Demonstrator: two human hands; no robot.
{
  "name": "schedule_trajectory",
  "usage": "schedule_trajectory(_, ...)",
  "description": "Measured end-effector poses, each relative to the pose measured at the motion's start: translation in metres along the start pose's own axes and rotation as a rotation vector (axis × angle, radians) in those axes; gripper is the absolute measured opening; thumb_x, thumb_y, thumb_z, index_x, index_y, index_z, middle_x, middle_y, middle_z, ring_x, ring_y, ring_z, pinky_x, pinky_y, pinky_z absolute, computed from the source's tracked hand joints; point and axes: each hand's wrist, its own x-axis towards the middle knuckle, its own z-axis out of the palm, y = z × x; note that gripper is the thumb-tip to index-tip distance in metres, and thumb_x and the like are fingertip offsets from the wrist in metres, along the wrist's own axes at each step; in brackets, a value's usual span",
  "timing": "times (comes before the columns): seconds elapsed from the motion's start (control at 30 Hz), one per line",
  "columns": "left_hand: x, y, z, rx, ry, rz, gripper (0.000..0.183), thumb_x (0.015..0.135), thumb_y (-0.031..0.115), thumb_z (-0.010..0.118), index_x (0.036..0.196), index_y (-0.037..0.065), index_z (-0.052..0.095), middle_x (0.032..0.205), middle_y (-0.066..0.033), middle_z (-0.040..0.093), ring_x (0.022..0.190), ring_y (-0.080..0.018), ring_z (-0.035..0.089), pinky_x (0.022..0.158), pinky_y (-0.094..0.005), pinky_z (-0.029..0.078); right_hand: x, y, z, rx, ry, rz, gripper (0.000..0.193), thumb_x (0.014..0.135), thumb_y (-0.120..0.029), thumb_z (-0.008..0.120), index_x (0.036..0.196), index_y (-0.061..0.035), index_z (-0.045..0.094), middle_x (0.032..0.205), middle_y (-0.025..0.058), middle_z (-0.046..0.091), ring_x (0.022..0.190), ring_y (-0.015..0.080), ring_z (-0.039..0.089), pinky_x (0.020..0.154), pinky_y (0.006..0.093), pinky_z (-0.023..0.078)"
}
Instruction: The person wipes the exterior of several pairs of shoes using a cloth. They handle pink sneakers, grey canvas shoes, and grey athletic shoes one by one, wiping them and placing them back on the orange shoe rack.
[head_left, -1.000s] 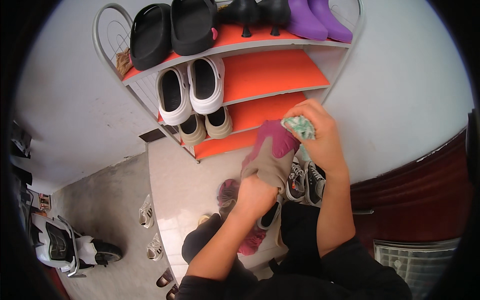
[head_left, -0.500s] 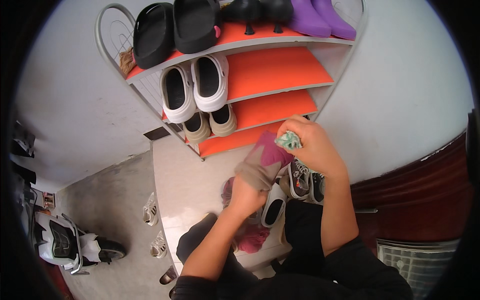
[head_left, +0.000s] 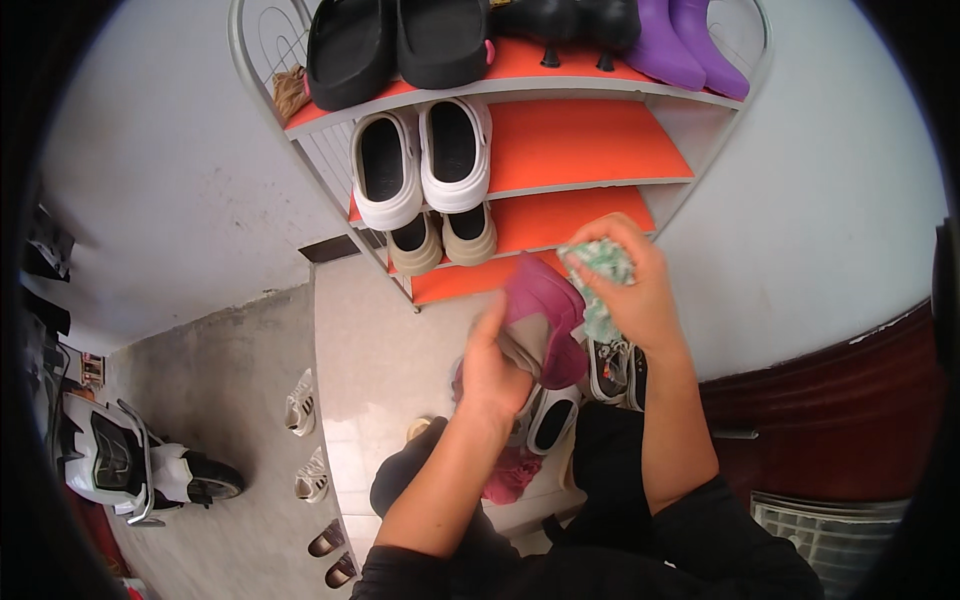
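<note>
- Starting far left: white scooter [head_left: 130, 465] with glossy plastic body and a dark seat was parked on rough grey concrete floor [head_left: 215, 370].
- Two pairs of shoes lay on that floor: white sneakers [head_left: 305, 435] above, brown sandals [head_left: 332, 555] near the lower edge, well apart from the hands.
- Metal wire shoe rack [head_left: 300, 160] with smooth orange shelves stood against a pale wall; its frame curved at the top.
- Top shelf, left to right: black chunky slides [head_left: 395, 45], black heels [head_left: 565, 25], shiny purple boots [head_left: 685, 45].
- Second shelf held white clogs [head_left: 420, 160] with dark insides, rounded and smooth; below them sat beige clogs [head_left: 442, 238].
- Left hand [head_left: 495, 365] was closed around the heel end of a magenta shoe [head_left: 545, 310], soft fabric look with a grey-beige lining, held in front of the lowest orange shelf.
- Right hand [head_left: 630, 285] was clenched on a crumpled green-and-white patterned cloth [head_left: 600, 270], pressed against the toe side of the magenta shoe.
- More footwear sat on the pale tiled floor beneath the hands: a black-and-white slip-on [head_left: 555, 420], black-and-white sneakers [head_left: 612, 368] just right of it, and a pink item [head_left: 510, 478] partly hidden.
- Far right: dark red wooden door [head_left: 830, 410], glossy; a white slatted plastic crate [head_left: 825, 535] sat at the lower right.
</note>
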Motion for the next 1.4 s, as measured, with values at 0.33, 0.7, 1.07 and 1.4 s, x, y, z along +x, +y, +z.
schedule_trajectory(0.33, -0.002, 0.005, 0.013, 0.163, 0.03, 0.239, 0.035, 0.093, 0.031, 0.054, 0.114, 0.003, 0.053, 0.112, -0.0099, 0.06, 0.101, -0.0228, 0.059, 0.088, -0.0387, 0.048, -0.005, 0.001, 0.018, -0.162, -0.011, -0.158, 0.028, 0.066, 0.008, 0.064, 0.09, -0.0033, 0.056, 0.081, 0.0083, 0.052, 0.072, 0.0236, 0.056, 0.062, 0.0294, 0.043)
schedule_trajectory(0.7, -0.004, 0.015, 0.009, 0.064, 0.075, 0.266, 0.033, 0.095, 0.028, 0.049, 0.115, 0.002, 0.053, 0.112, -0.0103, 0.06, 0.102, -0.0237, 0.059, 0.089, -0.0391, 0.048, -0.006, -0.007, 0.017, -0.305, -0.12, -0.211, 0.032, 0.063, 0.01, 0.062, 0.09, -0.0059, 0.057, 0.085, 0.0094, 0.053, 0.076, 0.0317, 0.057, 0.062, 0.0375, 0.044)
schedule_trajectory(1.07, -0.003, 0.029, 0.013, -0.039, 0.056, 0.205, 0.037, 0.096, 0.03, 0.047, 0.12, 0.002, 0.049, 0.12, -0.0124, 0.056, 0.111, -0.0269, 0.054, 0.097, -0.0427, 0.043, -0.007, -0.004, 0.009, -0.051, -0.01, -0.119, 0.025, 0.066, 0.008, 0.062, 0.088, -0.001, 0.056, 0.081, 0.0089, 0.053, 0.071, 0.023, 0.055, 0.064, 0.0277, 0.043)
schedule_trajectory(1.4, -0.014, 0.027, 0.021, -0.12, 0.066, 0.106, 0.035, 0.097, 0.029, 0.043, 0.119, 0.003, 0.05, 0.118, -0.0102, 0.057, 0.109, -0.0241, 0.056, 0.095, -0.0395, 0.045, -0.009, 0.01, 0.033, -0.209, 0.035, -0.263, 0.028, 0.062, 0.008, 0.063, 0.087, -0.0029, 0.054, 0.079, 0.0107, 0.055, 0.073, 0.0305, 0.057, 0.062, 0.0348, 0.045)
